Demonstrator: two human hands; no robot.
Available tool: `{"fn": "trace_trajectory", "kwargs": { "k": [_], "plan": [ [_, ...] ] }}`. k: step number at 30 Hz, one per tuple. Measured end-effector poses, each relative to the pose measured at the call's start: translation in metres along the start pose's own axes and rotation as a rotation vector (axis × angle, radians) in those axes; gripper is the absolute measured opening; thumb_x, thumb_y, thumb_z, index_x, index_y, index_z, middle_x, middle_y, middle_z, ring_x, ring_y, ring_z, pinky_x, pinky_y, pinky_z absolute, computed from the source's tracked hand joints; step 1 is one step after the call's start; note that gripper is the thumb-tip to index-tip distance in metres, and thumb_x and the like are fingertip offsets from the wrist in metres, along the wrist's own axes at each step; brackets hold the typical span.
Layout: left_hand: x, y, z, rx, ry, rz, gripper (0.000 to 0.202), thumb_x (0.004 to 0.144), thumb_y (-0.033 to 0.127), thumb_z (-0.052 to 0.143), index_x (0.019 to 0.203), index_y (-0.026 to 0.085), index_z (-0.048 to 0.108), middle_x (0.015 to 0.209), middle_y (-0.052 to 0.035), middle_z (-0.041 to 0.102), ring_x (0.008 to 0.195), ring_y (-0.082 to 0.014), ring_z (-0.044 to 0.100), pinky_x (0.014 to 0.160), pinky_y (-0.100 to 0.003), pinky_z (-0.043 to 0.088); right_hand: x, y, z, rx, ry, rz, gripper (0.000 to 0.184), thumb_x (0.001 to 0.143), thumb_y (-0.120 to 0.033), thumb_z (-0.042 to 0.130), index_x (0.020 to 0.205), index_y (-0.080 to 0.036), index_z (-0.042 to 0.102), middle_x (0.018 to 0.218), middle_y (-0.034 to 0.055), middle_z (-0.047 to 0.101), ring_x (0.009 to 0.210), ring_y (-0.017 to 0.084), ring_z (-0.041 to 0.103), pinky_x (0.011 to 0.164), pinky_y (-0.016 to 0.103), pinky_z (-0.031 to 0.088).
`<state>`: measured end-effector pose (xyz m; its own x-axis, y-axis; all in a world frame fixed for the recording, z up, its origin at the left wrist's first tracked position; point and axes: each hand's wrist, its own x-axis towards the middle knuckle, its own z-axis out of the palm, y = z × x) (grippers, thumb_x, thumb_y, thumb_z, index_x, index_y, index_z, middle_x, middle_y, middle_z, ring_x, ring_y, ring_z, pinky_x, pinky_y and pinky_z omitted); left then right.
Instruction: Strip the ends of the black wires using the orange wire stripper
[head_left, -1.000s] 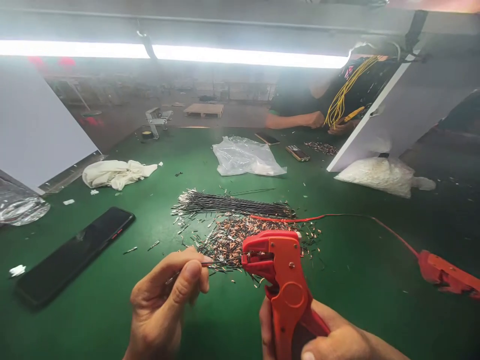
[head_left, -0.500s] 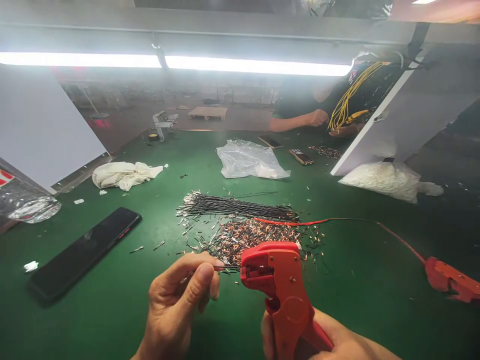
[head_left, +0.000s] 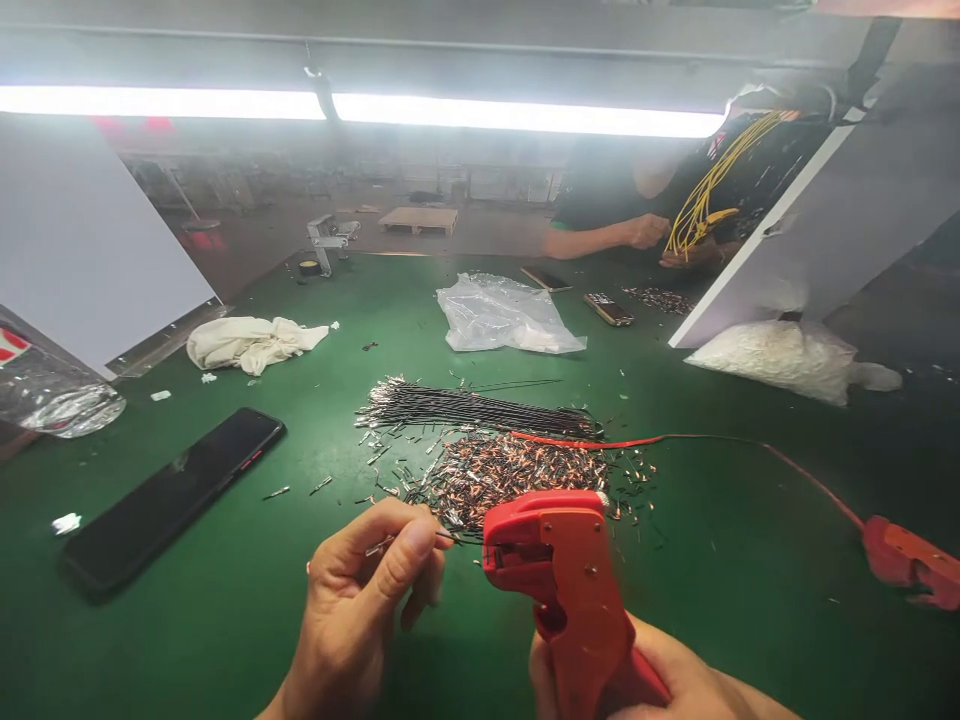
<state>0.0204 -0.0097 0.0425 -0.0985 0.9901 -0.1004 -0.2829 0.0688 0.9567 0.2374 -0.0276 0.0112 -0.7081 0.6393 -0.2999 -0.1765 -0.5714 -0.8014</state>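
Low in the view, my left hand point(head_left: 375, 580) pinches a thin black wire point(head_left: 466, 541) between thumb and fingers. The wire's far end reaches into the jaws of a red and orange wire stripper point(head_left: 577, 590). Wrapped around the stripper's handles is my right hand point(head_left: 667, 670), partly hidden by the tool. Just beyond the jaws lies a heap of short wire offcuts point(head_left: 517, 475), black with coppery ends. Behind the heap rests a bundle of black wires point(head_left: 480, 408) with metal terminals at its left end.
A black phone point(head_left: 176, 500) lies at left, near a white cloth point(head_left: 251, 343). Clear plastic bag point(head_left: 510, 315) sits mid-table. At right are a second red tool point(head_left: 911, 560) and a bag of white pieces point(head_left: 780, 355). Across the table, a person holds yellow wires point(head_left: 701, 210).
The camera view has shifted slightly. My left hand has moved a little to the right, still pinching the wire at the stripper's jaws. The stripper remains in my right hand.
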Motion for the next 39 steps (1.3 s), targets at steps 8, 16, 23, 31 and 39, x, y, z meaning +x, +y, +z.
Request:
{"fn": "trace_trajectory", "kwargs": {
  "k": [8,16,23,31,39],
  "plan": [
    [0.001,-0.012,-0.01,0.072,-0.103,0.021,0.034,0.08,0.048,0.071,0.067,0.017,0.067,0.054,0.0024,0.051,0.049,-0.0065,0.042,0.045,-0.016,0.033,0.013,-0.009,-0.005,-0.079,-0.002,0.029,0.05,0.064,-0.041,0.081,0.099,-0.013,0.059,0.075,0.0035,0.056,0.068,0.017,0.054,0.066,0.03,0.046],
    [-0.003,-0.006,0.001,0.035,0.004,-0.074,0.04,0.074,0.052,0.075,0.061,0.017,0.062,0.05,0.0039,0.047,0.05,-0.0064,0.039,0.047,-0.018,0.027,0.022,-0.013,0.002,-0.114,-0.042,-0.03,0.054,0.065,-0.055,0.078,0.093,-0.014,0.059,0.071,0.0016,0.052,0.065,0.014,0.049,0.059,0.026,0.04],
    [0.003,-0.01,-0.004,0.093,-0.028,-0.067,0.039,0.079,0.052,0.07,0.063,0.017,0.06,0.053,0.0032,0.049,0.052,-0.0076,0.041,0.047,-0.018,0.03,0.0,0.001,0.0,-0.178,0.071,0.001,0.055,0.067,-0.067,0.071,0.073,-0.016,0.053,0.061,-0.0034,0.04,0.052,0.007,0.031,0.048,0.023,0.022],
    [0.02,-0.016,-0.013,0.703,-0.165,0.555,0.009,0.09,0.021,0.06,0.099,0.022,0.064,0.083,-0.0011,0.061,0.07,-0.0122,0.056,0.06,-0.023,0.047,0.002,-0.001,0.0,-0.24,0.13,0.028,0.058,0.068,-0.072,0.066,0.069,-0.017,0.049,0.057,-0.0043,0.04,0.05,0.008,0.032,0.048,0.024,0.025],
    [0.023,-0.024,-0.017,0.989,-0.252,0.949,0.017,0.088,0.005,0.058,0.101,0.016,0.059,0.072,-0.0007,0.06,0.064,-0.0127,0.05,0.058,-0.024,0.043,-0.004,-0.004,0.003,-0.199,0.118,0.077,0.058,0.071,-0.073,0.063,0.069,-0.018,0.047,0.058,-0.0045,0.039,0.051,0.008,0.033,0.048,0.022,0.026]
  ]
}}
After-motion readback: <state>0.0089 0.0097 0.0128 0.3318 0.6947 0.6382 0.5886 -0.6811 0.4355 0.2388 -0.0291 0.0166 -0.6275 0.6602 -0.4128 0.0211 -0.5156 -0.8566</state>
